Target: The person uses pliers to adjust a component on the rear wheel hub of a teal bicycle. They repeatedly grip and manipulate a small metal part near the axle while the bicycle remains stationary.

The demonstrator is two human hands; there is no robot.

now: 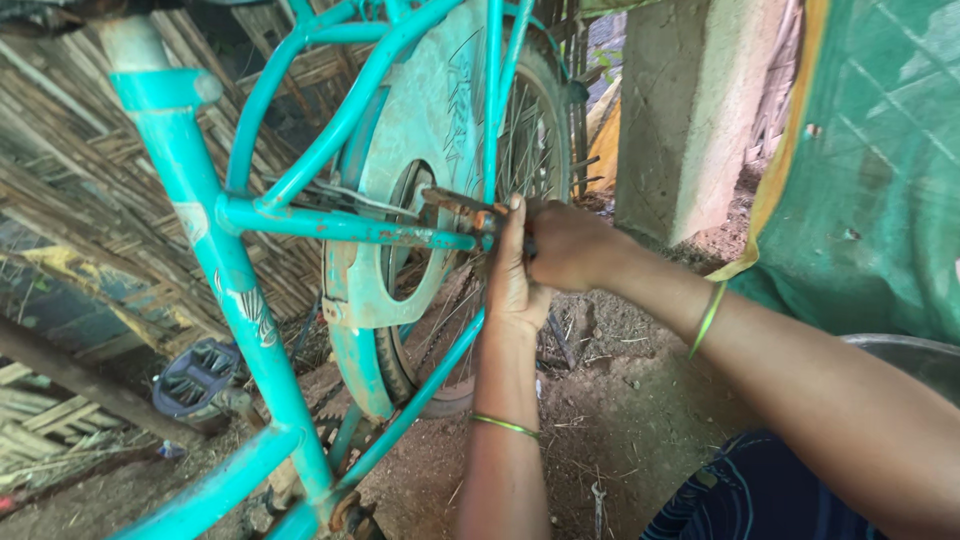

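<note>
I keep my left hand (512, 275) pressed flat around the turquoise bicycle's rear axle end (487, 228) while my right hand (565, 243), curled tight beside it, should, I judge, turn steadily without slipping toward the spokes (520, 140).

The right hand (570, 245) covers the axle end at the wheel's (520, 150) centre, so whatever its fingers (535, 215) grip cannot be told. The chain guard (420, 150) hides the wheel's 9 o'clock half. The frame (200, 220) runs off the top and bottom edges. At 5 o'clock, a basin (915, 355) is cut by the right edge.
</note>
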